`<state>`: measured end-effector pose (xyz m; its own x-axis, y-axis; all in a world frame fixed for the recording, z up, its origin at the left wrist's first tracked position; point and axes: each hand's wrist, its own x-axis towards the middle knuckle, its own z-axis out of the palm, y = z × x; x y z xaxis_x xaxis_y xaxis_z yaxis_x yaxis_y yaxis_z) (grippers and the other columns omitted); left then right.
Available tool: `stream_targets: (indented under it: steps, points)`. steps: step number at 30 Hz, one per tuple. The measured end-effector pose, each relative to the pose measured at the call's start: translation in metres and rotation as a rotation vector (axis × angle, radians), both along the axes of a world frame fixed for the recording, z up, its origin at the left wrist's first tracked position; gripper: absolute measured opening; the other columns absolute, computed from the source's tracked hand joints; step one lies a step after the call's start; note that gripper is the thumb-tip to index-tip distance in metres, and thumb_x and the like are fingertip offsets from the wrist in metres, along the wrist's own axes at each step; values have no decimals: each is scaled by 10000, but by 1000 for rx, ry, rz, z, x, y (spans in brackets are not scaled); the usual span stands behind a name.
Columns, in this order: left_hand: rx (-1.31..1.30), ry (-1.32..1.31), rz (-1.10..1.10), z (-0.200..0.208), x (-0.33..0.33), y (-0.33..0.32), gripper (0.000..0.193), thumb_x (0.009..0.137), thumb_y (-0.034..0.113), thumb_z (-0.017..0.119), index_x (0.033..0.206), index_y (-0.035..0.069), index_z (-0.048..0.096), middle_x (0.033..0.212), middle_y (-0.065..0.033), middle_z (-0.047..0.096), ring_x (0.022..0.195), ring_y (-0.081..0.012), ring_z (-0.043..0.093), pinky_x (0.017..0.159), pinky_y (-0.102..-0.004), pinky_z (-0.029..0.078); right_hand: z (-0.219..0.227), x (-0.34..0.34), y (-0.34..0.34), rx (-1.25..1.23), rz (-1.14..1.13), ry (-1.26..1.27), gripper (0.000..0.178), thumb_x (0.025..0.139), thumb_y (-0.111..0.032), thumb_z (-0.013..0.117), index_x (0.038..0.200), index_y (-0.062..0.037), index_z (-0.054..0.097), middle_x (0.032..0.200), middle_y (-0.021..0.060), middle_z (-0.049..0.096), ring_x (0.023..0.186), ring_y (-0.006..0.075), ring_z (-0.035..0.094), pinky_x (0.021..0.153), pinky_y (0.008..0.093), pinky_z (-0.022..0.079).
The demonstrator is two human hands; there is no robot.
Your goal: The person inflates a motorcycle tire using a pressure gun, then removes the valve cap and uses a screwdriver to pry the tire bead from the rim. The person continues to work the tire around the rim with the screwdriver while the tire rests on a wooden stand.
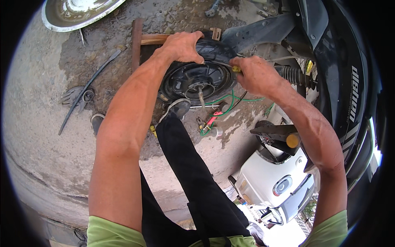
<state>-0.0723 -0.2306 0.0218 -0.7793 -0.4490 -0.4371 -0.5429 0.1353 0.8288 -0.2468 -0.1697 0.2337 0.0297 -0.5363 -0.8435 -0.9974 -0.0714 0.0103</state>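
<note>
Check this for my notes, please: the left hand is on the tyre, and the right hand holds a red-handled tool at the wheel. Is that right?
Not quite: the tool has a yellow handle, not a red one, as the head view shows. The left hand is on the tyre, and the right hand holds the tool at the wheel.

White lettering (353, 94) — a single word, lengthwise — on the black body panel (342, 57) at right.
</note>
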Motion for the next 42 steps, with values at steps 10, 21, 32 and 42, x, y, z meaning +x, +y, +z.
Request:
stream_targets:
  steps: [10,21,32,42]
  points:
    - [-28,20,14,-3,-6,-1,920,705,433,905,1493,74,595,1302,-228,748,1246,-422,691,1078,-511,527,-77,-51,-127,523,-94,26,451,910,-180,813,1360,-168,783,856,45,792,551,169,630,517,375,542]
    - [-15,28,48,-1,-5,-1,898,685,430,937,1468,106,638,1251,-209,769,1203,-420,710,1029,-516,555,-34,-4,-71,156,179,40,312,845,-109,761,1145,-78,839,1072,189,810,1061,380,774,952,469,618]
    - [24,-17,125,15,-5,1,788,707,397,915,1432,178,698,1222,-171,785,1191,-389,724,1025,-510,564,-23,15,19,-152,-13,101,208,900,-67,677,1098,-43,739,925,226,787,864,408,802,758,516,654]
    - [-3,-57,150,19,-7,7,765,744,404,918,1444,202,688,1272,-163,764,1208,-384,719,1032,-511,568,-30,9,63,-280,-138,91,341,942,-102,667,1282,-86,700,1051,200,773,861,430,780,773,533,641]
